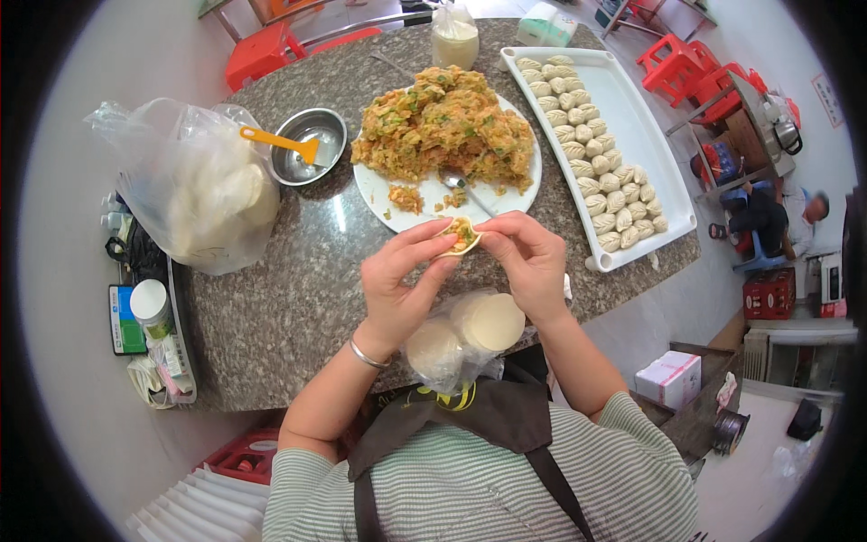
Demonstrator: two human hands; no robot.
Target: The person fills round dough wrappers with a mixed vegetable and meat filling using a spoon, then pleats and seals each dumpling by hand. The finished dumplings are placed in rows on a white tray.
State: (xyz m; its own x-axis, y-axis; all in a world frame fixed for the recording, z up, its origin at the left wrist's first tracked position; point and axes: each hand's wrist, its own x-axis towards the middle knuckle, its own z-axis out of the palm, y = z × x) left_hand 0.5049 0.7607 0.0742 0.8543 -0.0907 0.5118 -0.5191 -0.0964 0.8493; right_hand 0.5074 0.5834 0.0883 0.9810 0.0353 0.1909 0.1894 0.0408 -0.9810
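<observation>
Between my two hands is a round dumpling wrapper [463,248] with filling in its middle, its edges curved upward. My left hand [406,278] grips its left side, and my right hand [525,261] pinches its right edge. Just beyond sits a white plate [379,213] heaped with chopped, orange-green filling [443,129]; a metal spoon [467,190] rests at the near side of the heap. Under my wrists, two stacks of round wrappers [489,322] lie in clear plastic. A white tray [643,122] on the right holds rows of pleated dumplings [599,162].
To the left stand a steel bowl [278,162] with a yellow-handled brush [284,142] across it and a large plastic bag [196,196] of pale contents. A jar [455,44] and tissue pack [547,26] stand at the far edge. A person [779,217] sits at the far right.
</observation>
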